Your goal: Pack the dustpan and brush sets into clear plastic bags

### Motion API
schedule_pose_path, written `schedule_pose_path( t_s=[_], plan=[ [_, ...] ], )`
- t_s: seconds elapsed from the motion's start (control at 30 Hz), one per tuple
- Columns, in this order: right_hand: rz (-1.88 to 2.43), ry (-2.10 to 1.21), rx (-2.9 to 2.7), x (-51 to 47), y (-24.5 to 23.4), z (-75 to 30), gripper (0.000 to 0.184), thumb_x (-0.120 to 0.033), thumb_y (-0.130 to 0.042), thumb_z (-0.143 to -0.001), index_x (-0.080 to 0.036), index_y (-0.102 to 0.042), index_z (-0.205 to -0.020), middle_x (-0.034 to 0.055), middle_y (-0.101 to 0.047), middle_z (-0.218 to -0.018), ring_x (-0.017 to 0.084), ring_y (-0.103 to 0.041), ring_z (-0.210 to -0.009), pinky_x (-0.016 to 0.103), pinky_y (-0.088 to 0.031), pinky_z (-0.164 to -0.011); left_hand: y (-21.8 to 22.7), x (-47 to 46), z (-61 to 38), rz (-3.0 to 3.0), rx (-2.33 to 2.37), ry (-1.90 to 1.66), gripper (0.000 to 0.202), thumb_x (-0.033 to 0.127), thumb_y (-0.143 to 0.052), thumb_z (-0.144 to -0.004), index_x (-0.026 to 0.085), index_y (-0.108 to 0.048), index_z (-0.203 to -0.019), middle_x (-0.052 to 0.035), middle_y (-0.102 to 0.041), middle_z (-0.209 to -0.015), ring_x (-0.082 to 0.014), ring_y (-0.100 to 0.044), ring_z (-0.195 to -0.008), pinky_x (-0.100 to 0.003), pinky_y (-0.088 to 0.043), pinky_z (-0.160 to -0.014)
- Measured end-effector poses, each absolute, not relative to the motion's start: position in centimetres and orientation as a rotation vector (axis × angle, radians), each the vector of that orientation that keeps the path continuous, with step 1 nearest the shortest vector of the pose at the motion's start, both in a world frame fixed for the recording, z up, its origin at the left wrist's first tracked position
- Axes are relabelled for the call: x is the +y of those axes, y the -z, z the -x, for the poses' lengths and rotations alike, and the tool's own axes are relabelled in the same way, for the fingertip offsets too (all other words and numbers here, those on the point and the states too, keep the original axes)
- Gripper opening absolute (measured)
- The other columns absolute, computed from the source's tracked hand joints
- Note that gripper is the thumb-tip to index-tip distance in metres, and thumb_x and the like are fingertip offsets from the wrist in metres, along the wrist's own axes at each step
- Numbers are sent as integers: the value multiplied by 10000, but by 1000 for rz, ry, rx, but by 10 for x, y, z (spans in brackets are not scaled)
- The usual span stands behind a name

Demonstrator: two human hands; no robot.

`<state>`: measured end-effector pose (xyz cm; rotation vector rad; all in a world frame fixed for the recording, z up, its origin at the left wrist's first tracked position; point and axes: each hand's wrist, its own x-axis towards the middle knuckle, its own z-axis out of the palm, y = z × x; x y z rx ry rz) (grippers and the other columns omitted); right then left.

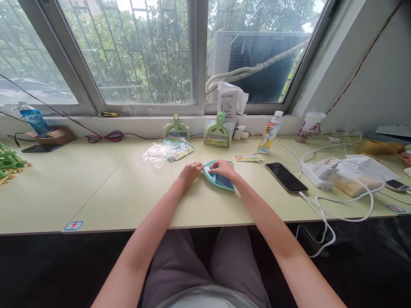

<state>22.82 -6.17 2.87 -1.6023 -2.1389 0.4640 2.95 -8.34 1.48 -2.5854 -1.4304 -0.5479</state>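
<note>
A small teal dustpan (pixel 210 178) lies on the table in front of me, its handle toward the left. A hand brush with dark bristles (pixel 225 182) rests in the pan. My left hand (pixel 192 172) is closed around the handle end. Over the pan, my right hand (pixel 224 169) has its thumb and fingertips pinched together; what they grip, if anything, is hidden. Just beyond my left hand lie crumpled clear plastic wrapping (pixel 157 152) and a teal wrapped set with a label card (pixel 182 153). A loose yellow-green label card (pixel 249 158) is to the right.
Two green dustpan sets (pixel 176 129) (pixel 218 133) in plastic lean against the windowsill wall. On the right are a drink bottle (pixel 269 133), a phone (pixel 286 177), a power strip (pixel 317 174) and white cables. Green bamboo-like sticks (pixel 11 164) lie far left. Another person's hand (pixel 406 158) shows far right.
</note>
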Motion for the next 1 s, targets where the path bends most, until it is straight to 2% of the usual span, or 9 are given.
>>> schedule_pose_path(
  t_s=[0.2, 0.33, 0.43, 0.53, 0.63, 0.7, 0.83, 0.9, 1.0],
  plan=[
    [1633, -385, -2202, -63, -31, -223, 171, -413, -690, -717, -267, -711, -805, -19, -723, -976, 187, -630, -921, 296, -373, -830, -14, -82, -33, 2579, -1498, 504, 357, 42, -396, -864, 200, -681, -1010, -108, -665, -1040, -248, -607, -997, -362, -459, -852],
    [1586, -283, -2064, -67, -31, -217, 184, -412, -659, -741, -256, -685, -834, 3, -714, -954, 194, -625, -903, 299, -388, -828, -22, -87, -34, 2422, -1583, 1003, 372, 95, -463, -856, 234, -617, -1165, -86, -538, -1335, -271, -458, -1254, -401, -398, -1008],
    [1524, -262, -1806, -70, -34, -215, 252, -440, -573, -811, -236, -648, -939, 28, -690, -969, 188, -616, -879, 278, -413, -764, -29, -95, -44, 2312, -1623, 1608, 482, 252, -504, -896, 262, -438, -1373, -91, -388, -1479, -275, -367, -1347, -431, -342, -1075],
    [1436, -229, -1643, -72, -37, -213, 329, -457, -467, -878, -207, -609, -1038, 57, -663, -990, 188, -600, -871, 275, -428, -768, -29, -100, -61, 2625, -1596, 2132, 575, 393, -503, -904, 256, -331, -1435, -115, -452, -1428, -276, -459, -1285, -421, -420, -1006],
    [1329, -261, -1743, -67, -36, -214, 354, -453, -403, -913, -199, -603, -1058, 67, -651, -1017, 184, -588, -870, 277, -434, -806, -23, -97, -72, 2956, -1546, 2348, 623, 375, -643, -797, 206, -428, -1357, -107, -544, -1337, -289, -504, -1240, -397, -446, -984],
    [1349, -223, -1786, -58, -33, -224, 378, -436, -346, -938, -205, -594, -1105, 86, -629, -1121, 199, -569, -979, 294, -419, -877, -19, -92, -69, 2845, -1706, 2461, 601, 312, -687, -730, 186, -492, -1284, -95, -583, -1283, -293, -529, -1206, -389, -460, -969],
    [1829, -47, -1625, -36, -18, -264, 498, -389, -380, -925, -167, -421, -1369, 168, -377, -1462, 293, -300, -1349, 467, -270, -1061, -15, -77, -49, 2437, -2051, 2544, 429, 285, -587, -778, 197, -560, -1197, -75, -647, -1153, -263, -594, -1109, -385, -501, -912],
    [2031, -164, -1710, -29, -10, -283, 581, -411, -400, -917, -128, -348, -1422, 201, -245, -1536, 321, -150, -1428, 559, -183, -1091, -13, -71, -39, 2258, -2170, 2550, 393, 290, -563, -798, 207, -574, -1182, -75, -662, -1111, -252, -616, -1071, -382, -519, -885],
    [2035, -336, -1926, -28, -5, -288, 520, -398, -340, -948, -159, -386, -1407, 170, -261, -1546, 309, -169, -1439, 626, -98, -1101, -10, -64, -29, 2028, -2362, 2513, 393, 293, -562, -807, 228, -568, -1194, -79, -666, -1104, -247, -634, -1037, -377, -546, -837]
  ],
)
